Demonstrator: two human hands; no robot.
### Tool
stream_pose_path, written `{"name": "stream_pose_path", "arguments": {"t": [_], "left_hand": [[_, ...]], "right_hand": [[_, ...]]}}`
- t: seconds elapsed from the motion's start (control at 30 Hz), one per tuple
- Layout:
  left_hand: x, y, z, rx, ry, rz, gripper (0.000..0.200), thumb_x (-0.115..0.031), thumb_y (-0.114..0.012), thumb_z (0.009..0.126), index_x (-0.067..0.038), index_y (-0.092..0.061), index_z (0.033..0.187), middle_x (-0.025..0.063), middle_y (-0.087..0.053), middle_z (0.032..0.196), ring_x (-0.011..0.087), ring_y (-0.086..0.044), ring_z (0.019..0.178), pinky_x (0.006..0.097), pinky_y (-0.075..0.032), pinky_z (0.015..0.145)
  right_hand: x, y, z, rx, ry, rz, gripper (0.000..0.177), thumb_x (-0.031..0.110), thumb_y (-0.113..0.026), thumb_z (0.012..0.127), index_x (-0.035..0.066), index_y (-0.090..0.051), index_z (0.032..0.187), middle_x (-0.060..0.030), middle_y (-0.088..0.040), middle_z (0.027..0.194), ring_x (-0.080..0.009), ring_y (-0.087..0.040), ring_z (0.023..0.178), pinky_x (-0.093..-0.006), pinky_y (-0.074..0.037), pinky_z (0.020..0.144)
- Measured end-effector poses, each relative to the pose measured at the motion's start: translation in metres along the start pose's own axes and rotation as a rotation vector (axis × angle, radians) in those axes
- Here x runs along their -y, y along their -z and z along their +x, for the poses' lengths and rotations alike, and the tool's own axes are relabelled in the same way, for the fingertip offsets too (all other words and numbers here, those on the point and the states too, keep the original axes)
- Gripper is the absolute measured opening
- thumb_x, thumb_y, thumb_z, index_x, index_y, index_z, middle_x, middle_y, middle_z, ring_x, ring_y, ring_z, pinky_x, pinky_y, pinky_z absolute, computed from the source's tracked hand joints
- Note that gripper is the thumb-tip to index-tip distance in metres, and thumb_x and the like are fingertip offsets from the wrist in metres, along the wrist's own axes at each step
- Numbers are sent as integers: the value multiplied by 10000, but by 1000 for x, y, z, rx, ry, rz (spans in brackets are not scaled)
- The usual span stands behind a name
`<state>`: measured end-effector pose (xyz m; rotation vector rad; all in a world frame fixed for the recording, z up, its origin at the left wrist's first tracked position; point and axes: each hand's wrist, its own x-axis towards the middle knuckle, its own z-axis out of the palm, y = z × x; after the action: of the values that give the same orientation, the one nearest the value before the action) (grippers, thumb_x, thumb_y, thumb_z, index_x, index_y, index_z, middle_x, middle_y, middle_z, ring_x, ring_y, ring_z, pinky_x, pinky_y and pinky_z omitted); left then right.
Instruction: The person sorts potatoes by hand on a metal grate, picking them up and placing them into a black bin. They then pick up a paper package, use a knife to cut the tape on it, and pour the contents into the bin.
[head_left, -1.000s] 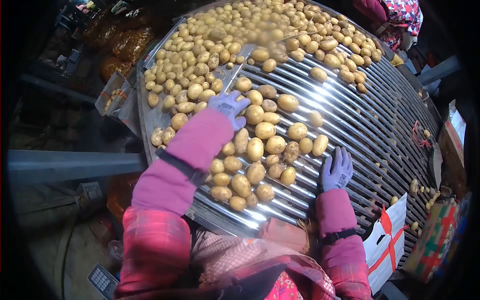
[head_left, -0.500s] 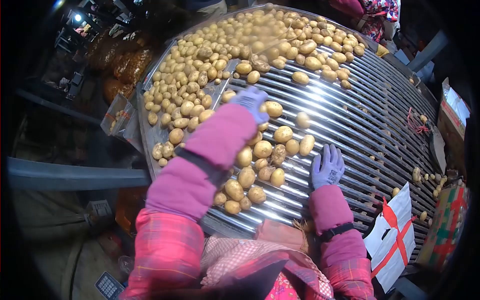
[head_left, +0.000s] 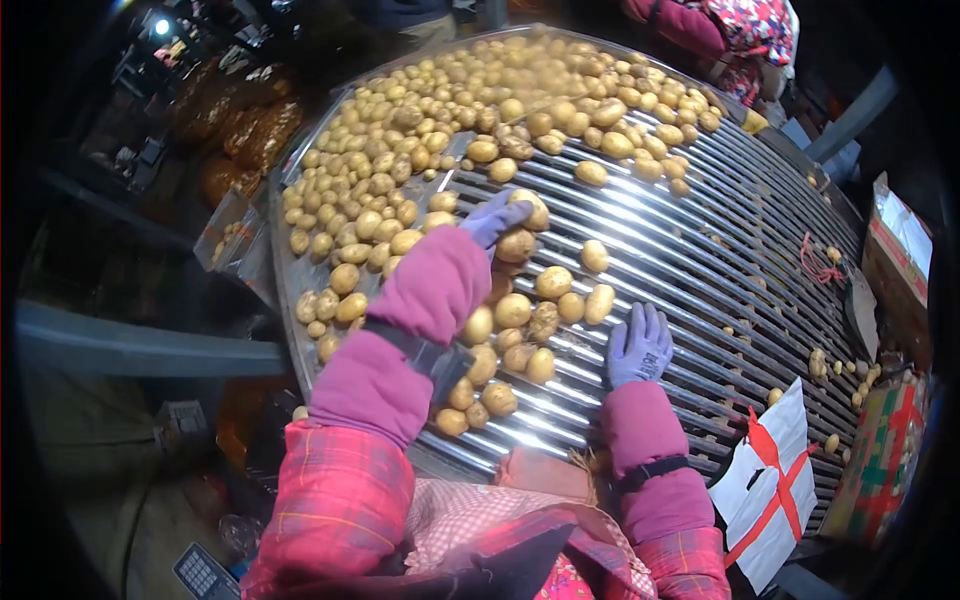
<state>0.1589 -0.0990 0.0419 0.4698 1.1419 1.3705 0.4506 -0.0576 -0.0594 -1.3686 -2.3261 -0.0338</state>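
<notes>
Presently, the left hand (head_left: 495, 216) is laid against a potato (head_left: 531, 207) on the roller table (head_left: 700, 250); whether it is gripped cannot be told. The right hand (head_left: 640, 345) is rested flat on the bars, fingers spread, just beside the potato cluster (head_left: 513, 311).

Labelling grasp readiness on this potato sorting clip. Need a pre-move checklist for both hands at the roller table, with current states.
1. Left hand touching a potato: ok, the potato sits at its fingertips.
2. Left hand closed on that potato: cannot tell, the glove hides the grip.
3. Right hand free: ok, it lies flat and open on the rollers and holds nothing.
4. Left sleeve clear of potatoes: not ok, it lies over part of the near cluster.
5. Other person's arm apart from both hands: ok, it is at the far end of the table.
</notes>
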Motion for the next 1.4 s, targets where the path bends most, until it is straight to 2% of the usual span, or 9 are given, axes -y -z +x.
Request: {"name": "stream_pose_path", "arguments": {"t": [0.17, 0.3, 0.73, 0.77, 0.8, 0.9, 1.03, 1.07, 1.4], "left_hand": [[30, 35, -63, 204, -117, -779, 527, -299, -526, 865, -87, -452, 1343, 223, -500, 1321, 443, -500, 1188, 645, -451, 898], [25, 46, -130, 282, -234, -931, 581, -418, -550, 876, -109, -432, 1354, 210, -517, 1295, 416, -526, 1162, 623, -471, 890], [114, 157, -392, -457, -418, -492, 403, -393, -526, 886, -35, -571, 1065, 159, -635, 915, 243, -642, 752, 305, -519, 540], [102, 153, -417, -714, -561, 80, 347, -360, -541, 867, -50, -577, 1018, 138, -629, 896, 230, -635, 749, 310, -521, 546], [86, 164, -434, -830, -449, -723, 341, -361, -552, 861, -61, -580, 1018, 125, -631, 905, 234, -635, 769, 337, -525, 570], [90, 238, -477, -1001, -664, -814, 525, -524, -550, 872, -60, -563, 1115, 142, -611, 1060, 298, -610, 976, 452, -559, 741], [108, 355, -537, -1648, -595, -614, 415, -318, -522, 919, -141, -480, 1291, 161, -521, 1253, 309, -509, 1174, 424, -445, 946], [114, 353, -552, -1418, -876, -673, 415, -264, -520, 921, -200, -445, 1323, 153, -475, 1319, 342, -438, 1257, 441, -428, 979], [95, 185, -401, -567, -495, -877, 258, -306, -548, 900, -108, -626, 1048, 142, -604, 1169, 418, -597, 1010, 452, -552, 692]], "right_hand": [[-5, -8, -2, 15, -18, -12, 423, 302, -540, 871, 103, -575, 1242, -138, -520, 1311, -339, -446, 1239, -466, -318, 1049], [-12, -12, -1, 46, 28, -55, 437, 339, -520, 895, 103, -568, 1259, -125, -521, 1328, -334, -441, 1254, -455, -321, 1058], [-44, -27, 15, 153, 71, -130, 505, 434, -450, 940, 128, -507, 1337, -152, -509, 1337, -290, -459, 1256, -392, -371, 1042], [-46, -30, 16, 144, 81, -153, 506, 433, -447, 941, 134, -497, 1346, -150, -508, 1338, -290, -462, 1253, -392, -371, 1042], [-48, -31, 18, 142, 97, -151, 506, 433, -447, 941, 134, -497, 1346, -150, -508, 1338, -290, -462, 1253, -392, -371, 1042], [-52, -36, 22, 156, 59, -153, 498, 434, -441, 942, 146, -501, 1344, -150, -507, 1340, -293, -463, 1252, -392, -362, 1050], [-60, -40, 22, 136, 74, -176, 490, 427, -447, 940, 136, -520, 1328, -141, -515, 1333, -293, -468, 1245, -396, -374, 1041], [-52, -37, 22, 138, 53, -176, 482, 420, -453, 940, 122, -540, 1309, -136, -522, 1326, -293, -477, 1236, -402, -384, 1033], [-36, -28, 9, 33, 115, -111, 443, 365, -491, 916, 114, -565, 1273, -147, -560, 1269, -310, -508, 1184, -424, -393, 1007]]}}
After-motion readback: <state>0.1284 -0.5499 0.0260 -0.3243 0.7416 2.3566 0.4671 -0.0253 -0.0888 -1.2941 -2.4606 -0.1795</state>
